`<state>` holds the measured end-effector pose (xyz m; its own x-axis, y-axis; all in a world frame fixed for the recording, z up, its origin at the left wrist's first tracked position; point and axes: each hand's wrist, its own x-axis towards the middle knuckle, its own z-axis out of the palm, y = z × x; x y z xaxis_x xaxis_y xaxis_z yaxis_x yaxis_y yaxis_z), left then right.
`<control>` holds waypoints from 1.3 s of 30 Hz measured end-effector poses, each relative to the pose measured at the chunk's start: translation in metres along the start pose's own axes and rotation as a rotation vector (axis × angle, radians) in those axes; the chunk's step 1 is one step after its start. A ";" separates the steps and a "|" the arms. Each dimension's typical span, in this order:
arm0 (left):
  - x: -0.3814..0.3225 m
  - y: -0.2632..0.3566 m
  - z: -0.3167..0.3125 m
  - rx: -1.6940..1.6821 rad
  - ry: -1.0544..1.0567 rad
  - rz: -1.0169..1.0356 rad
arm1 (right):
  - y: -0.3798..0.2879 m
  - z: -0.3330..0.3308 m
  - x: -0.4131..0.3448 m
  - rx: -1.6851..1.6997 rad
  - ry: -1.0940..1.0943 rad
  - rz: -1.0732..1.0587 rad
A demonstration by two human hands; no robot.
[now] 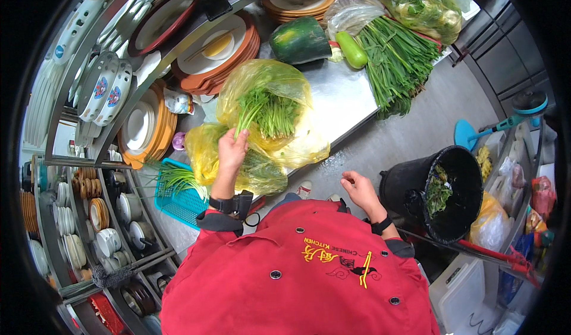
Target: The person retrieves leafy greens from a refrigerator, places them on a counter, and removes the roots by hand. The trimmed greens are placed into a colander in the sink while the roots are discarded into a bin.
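My left hand (233,150) grips the lower stems of a few leafy green stalks (248,116), whose leaves point away from me. They lie over a bundle of similar leafy greens (279,118) inside an open yellow plastic bag (267,74). Below that hand, another yellow plastic bag (263,174) with greens in it rests at the table edge. My right hand (360,190) is raised between the table and a black bin (403,192), its fingers loosely bent with nothing visible in them. Green scraps (439,194) lie in the bin.
A teal plastic basket (178,203) holds spring onions (183,179) at left. On the steel table (334,96) are a cut winter melon (299,40), a pale green gourd (351,49), a pile of long green leaves (397,60) and stacked plates (214,62). Crockery shelves (111,161) stand left.
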<state>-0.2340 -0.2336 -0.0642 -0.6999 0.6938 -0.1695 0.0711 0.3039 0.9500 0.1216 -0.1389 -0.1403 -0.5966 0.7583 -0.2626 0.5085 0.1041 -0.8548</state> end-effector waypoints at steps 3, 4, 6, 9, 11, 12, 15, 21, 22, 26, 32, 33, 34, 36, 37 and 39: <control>-0.017 0.045 -0.018 -0.171 -0.013 -0.031 | -0.006 -0.001 0.006 0.033 -0.010 -0.033; -0.022 0.059 -0.023 -0.230 -0.021 -0.019 | -0.009 -0.001 0.009 0.026 -0.010 -0.038; -0.031 0.081 -0.028 -0.282 0.000 0.001 | -0.017 -0.003 0.013 0.045 0.003 -0.066; -0.036 0.099 -0.030 -0.287 0.029 0.082 | -0.030 -0.005 0.019 0.050 -0.011 -0.068; -0.034 0.102 -0.028 -0.261 0.014 0.159 | -0.039 -0.006 0.024 0.032 -0.027 -0.121; -0.030 0.100 -0.024 -0.253 0.013 0.127 | -0.044 -0.005 0.028 0.025 -0.034 -0.139; -0.021 0.088 -0.008 -0.228 0.033 0.011 | -0.058 0.002 0.044 0.001 -0.089 -0.199; -0.018 0.069 0.006 -0.255 -0.018 -0.028 | -0.081 0.034 0.096 -0.010 -0.175 -0.314; -0.018 0.069 0.006 -0.243 -0.018 -0.023 | -0.086 0.041 0.108 -0.034 -0.181 -0.339; -0.019 0.070 0.006 -0.222 -0.020 -0.045 | -0.108 0.077 0.157 -0.135 -0.160 -0.176; -0.020 0.058 0.008 -0.226 -0.066 -0.075 | -0.129 0.142 0.208 -0.086 -0.140 0.145; -0.019 0.056 0.007 -0.224 -0.073 -0.090 | -0.129 0.151 0.214 -0.077 -0.113 0.168; -0.018 0.054 0.007 -0.272 -0.078 -0.085 | -0.126 0.157 0.221 -0.007 -0.140 0.219; -0.015 0.052 0.002 -0.247 -0.090 -0.109 | -0.122 0.167 0.229 0.120 -0.120 0.298; -0.013 0.053 -0.001 -0.235 -0.093 -0.126 | -0.122 0.168 0.232 0.162 -0.106 0.377; -0.007 0.055 -0.008 -0.268 -0.065 -0.103 | -0.125 0.161 0.238 0.053 -0.116 0.183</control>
<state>-0.2304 -0.2268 -0.0087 -0.6459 0.7116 -0.2765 -0.1941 0.1972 0.9610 -0.1834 -0.0753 -0.1683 -0.5666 0.6819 -0.4626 0.5832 -0.0647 -0.8097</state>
